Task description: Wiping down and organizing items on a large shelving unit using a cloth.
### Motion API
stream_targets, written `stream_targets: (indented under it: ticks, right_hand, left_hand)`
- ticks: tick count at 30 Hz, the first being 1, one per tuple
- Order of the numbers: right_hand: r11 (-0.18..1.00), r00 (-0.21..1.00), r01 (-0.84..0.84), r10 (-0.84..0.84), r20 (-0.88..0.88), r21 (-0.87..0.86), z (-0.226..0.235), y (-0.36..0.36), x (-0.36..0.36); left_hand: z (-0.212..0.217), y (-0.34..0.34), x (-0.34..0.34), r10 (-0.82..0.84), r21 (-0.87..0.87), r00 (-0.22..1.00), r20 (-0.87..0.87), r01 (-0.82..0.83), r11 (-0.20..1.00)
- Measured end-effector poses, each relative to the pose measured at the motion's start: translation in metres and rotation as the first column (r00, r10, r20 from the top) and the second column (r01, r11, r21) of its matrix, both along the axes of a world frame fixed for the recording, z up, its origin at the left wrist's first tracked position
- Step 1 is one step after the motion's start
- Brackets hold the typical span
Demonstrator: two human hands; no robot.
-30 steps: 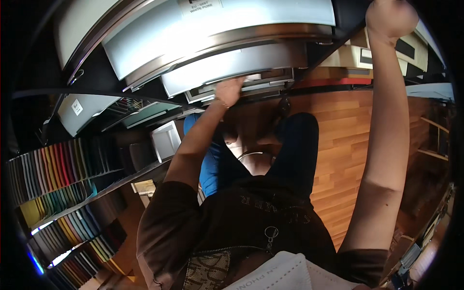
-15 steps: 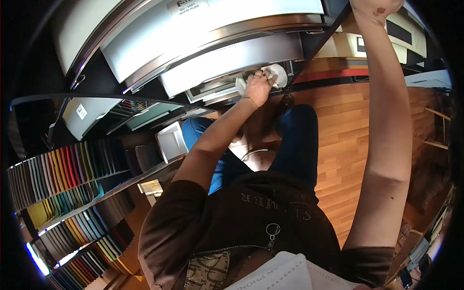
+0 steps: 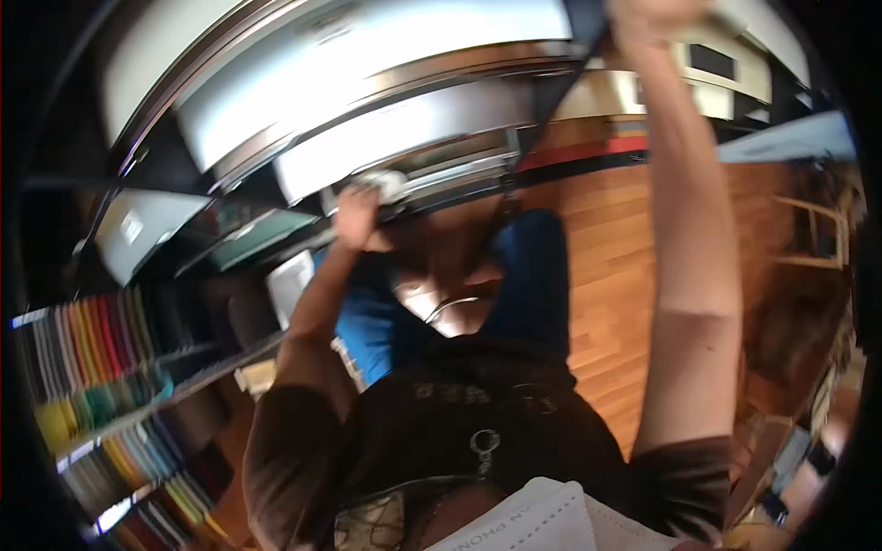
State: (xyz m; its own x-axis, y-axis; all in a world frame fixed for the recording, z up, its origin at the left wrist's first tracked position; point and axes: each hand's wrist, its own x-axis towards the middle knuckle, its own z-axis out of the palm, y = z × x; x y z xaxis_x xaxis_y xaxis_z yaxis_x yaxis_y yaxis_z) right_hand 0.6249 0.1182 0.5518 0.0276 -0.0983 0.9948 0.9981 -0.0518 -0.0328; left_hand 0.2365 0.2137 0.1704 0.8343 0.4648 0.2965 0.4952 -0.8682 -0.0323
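My left hand (image 3: pixel 356 219) is pressed around a white cloth (image 3: pixel 390 185) at the left end of a metal-edged ledge (image 3: pixel 464 172). Just above it slants a glossy white panel (image 3: pixel 395 133), and a larger white panel (image 3: pixel 367 69) lies above that. My right arm is stretched up along the right side. At the top edge, my right hand (image 3: pixel 657 16) is smeared by motion beside a dark upright of the rack (image 3: pixel 568 78), and its fingers cannot be made out.
Rows of coloured sample boards (image 3: pixel 87 344) fill shelves on the left. A pale box (image 3: pixel 292 286) stands near my left knee. Wood flooring (image 3: pixel 606 303) stretches to the right, with a wooden frame (image 3: pixel 813 230) at its far side. A white mask (image 3: pixel 542 523) shows below.
My left hand has slid the cloth leftward along the ledge, from its right end to its left. The whole view has shifted a little and blurred. My right arm stays raised.
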Motion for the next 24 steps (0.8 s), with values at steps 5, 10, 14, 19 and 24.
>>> stream_targets:
  ticks: [5, 10, 14, 19, 24]
  right_hand:
    - [0.924, 0.931, 0.357, -0.364, -0.026, -0.138, -0.017, 0.019, 0.019]
    - [0.993, 0.978, -0.116, 0.119, -0.173, 0.031, -0.028, 0.043, -0.022]
    - [0.997, 0.976, -0.078, 0.077, -0.203, 0.0, -0.022, 0.019, -0.015]
    - [0.995, 0.974, -0.101, 0.1, -0.205, 0.007, -0.013, 0.029, -0.029]
    - [0.997, 0.975, -0.072, 0.066, -0.211, -0.023, -0.017, 0.025, -0.023]
  left_hand:
    - [0.021, 0.009, -0.026, 0.056, 0.009, 0.995, -0.078, -0.055, 0.998]
    - [0.007, 0.033, -0.022, 0.044, -0.149, 0.98, -0.196, -0.074, 0.986]
    - [0.039, 0.021, 0.026, -0.002, -0.378, 0.97, -0.243, -0.092, 0.921]
    - [0.005, 0.037, 0.071, 0.092, -0.551, 0.992, -0.085, -0.123, 0.825]
    - [0.028, -0.014, 0.132, -0.015, -0.261, 0.985, -0.17, -0.031, 0.965]
